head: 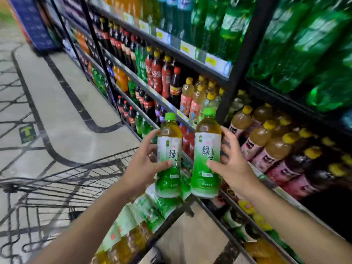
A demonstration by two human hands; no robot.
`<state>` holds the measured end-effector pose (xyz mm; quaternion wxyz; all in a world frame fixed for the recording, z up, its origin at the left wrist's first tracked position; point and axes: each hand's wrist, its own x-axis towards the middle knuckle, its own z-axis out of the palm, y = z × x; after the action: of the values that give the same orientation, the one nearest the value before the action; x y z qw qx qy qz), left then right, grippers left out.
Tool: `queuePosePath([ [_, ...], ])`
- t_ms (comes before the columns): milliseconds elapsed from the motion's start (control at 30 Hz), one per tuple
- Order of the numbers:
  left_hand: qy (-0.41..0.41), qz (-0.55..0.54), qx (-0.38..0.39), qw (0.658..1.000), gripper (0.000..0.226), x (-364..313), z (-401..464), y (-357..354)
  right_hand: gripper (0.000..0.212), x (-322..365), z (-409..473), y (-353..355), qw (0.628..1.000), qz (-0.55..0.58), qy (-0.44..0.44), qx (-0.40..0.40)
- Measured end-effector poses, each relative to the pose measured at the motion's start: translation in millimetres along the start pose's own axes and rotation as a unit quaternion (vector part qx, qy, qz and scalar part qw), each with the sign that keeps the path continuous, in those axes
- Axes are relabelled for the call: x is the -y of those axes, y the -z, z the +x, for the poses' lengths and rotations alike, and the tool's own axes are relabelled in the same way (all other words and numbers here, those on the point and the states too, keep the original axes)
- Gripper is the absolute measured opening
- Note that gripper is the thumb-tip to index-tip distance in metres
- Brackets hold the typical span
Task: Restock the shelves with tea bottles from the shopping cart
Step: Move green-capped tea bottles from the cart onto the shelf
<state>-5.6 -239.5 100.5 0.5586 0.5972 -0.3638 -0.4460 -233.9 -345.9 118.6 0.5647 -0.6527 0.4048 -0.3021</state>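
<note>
My left hand (142,164) grips a green tea bottle (169,149) with a green cap and a white-and-green label. Beside it my right hand (232,164) grips a second, matching green tea bottle (206,149). Both bottles are upright, held side by side above the shopping cart (76,178) and in front of the drink shelves (205,67). More green tea bottles (144,212) lie in the cart below my hands. On the shelf to the right stand tea bottles with yellow caps and pink labels (266,143).
Cola, orange soda and green soda bottles fill the shelves to the left and above. The tiled aisle floor (62,103) runs along the left. A blue crate stack (36,25) stands at the far end. The cart's wire wall lies close to the lowest shelf edge.
</note>
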Motion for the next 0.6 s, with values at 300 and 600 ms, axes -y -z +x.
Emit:
queuePosePath([
  [300, -0.135, -0.015, 0.073, 0.988, 0.09, -156, 1, -100, 0.095, 121, -50, 118, 0.988, 0.001, 0.144, -0.049],
  [600, -0.231, -0.008, 0.111, 0.967, 0.074, -267, -9, -177, 0.088, 219, -85, 181, 0.967, -0.013, 0.223, -0.122],
])
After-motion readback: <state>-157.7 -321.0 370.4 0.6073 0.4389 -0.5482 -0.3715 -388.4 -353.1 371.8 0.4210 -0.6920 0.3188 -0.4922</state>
